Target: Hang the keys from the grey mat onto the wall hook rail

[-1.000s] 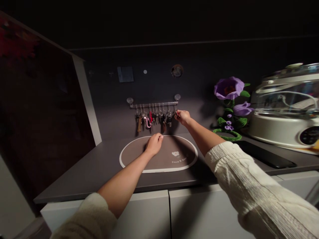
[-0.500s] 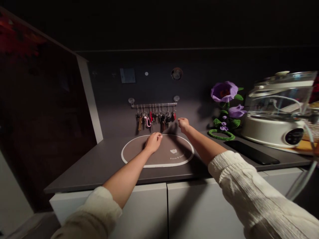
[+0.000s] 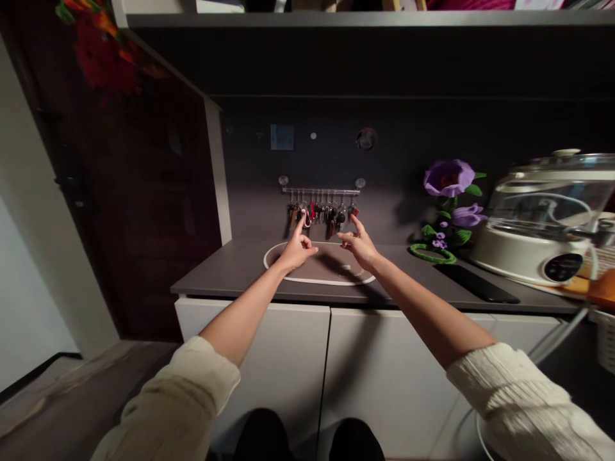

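Both my hands are raised over the oval mat point(image 3: 317, 280) with nothing in them. My left hand point(image 3: 296, 248) has its index finger stretched up and its thumb out to the right, near the pink hook-shaped charm point(image 3: 306, 218). On the right, my right hand point(image 3: 360, 244) also has its index finger extended, its tip just below a small red tag point(image 3: 354, 212). Several keys point(image 3: 331, 218) hang from a clear hook rail point(image 3: 321, 191) fixed to the dark wall. Whether either fingertip touches the hanging things I cannot tell.
Purple fabric flowers point(image 3: 448, 178) with a green ring base stand at right. Beside them are a black phone point(image 3: 478, 283) and a white appliance point(image 3: 528, 250) with a clear upper part. A shelf point(image 3: 336, 19) overhangs the counter point(image 3: 211, 272); white cabinet doors point(image 3: 273, 346) are below.
The view has shifted back and tilted down, showing cabinet fronts and my legs. My right hand has opened from a closed pose near the red tag. My left hand has raised its index finger.
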`<state>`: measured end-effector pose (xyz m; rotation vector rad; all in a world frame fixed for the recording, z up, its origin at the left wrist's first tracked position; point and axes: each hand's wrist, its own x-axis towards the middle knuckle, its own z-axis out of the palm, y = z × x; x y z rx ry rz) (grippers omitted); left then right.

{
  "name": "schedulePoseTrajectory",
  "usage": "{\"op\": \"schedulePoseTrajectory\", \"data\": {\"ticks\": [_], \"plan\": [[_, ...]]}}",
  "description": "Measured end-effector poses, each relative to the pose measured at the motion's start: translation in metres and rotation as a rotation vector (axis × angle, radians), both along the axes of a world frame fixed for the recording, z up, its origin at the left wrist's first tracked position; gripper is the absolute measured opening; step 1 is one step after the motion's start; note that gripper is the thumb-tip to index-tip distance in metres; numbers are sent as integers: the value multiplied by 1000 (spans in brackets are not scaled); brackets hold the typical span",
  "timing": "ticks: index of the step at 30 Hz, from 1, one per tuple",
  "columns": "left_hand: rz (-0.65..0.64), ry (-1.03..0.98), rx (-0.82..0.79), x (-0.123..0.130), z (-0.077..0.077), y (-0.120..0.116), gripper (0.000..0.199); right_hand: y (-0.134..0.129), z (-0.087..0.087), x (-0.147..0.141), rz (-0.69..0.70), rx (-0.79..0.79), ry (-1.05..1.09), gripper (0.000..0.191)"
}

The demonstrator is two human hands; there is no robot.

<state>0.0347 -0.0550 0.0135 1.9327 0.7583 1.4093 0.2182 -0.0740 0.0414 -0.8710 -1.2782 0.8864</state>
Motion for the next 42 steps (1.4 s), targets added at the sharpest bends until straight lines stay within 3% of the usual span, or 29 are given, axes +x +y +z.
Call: {"op": "schedulePoseTrajectory", "data": {"ticks": [4,9,20,23,26,30,32,35,39,42], "plan": [[-33,44,18,-19,-8,-18,105,-21,-21,-7,80,170,-192,104],[-102,81,-9,-29,-25,-27,108,-33,-44,-6,72,216,-355,103],[-136,-48,-183,-28,-28,-24,111,-32,-43,-4,45,185,-498,91],[-16,-76,-263,-29,-22,-5,106,-13,-35,7,-45,167,-514,82],[182,-54,-289,-32,-9,26,103,20,-20,25,-242,107,-450,79],[396,12,-278,-33,12,74,103,72,4,48,-433,-69,-362,97],[453,29,-281,-31,20,98,103,95,12,54,-451,-137,-297,104],[442,2,-282,-25,27,129,99,119,18,54,-403,-179,-177,103],[272,-139,-322,-10,29,159,92,137,17,46,-374,-146,-79,88],[166,-256,-348,5,28,167,84,143,12,37,-315,-137,-26,78]]}}
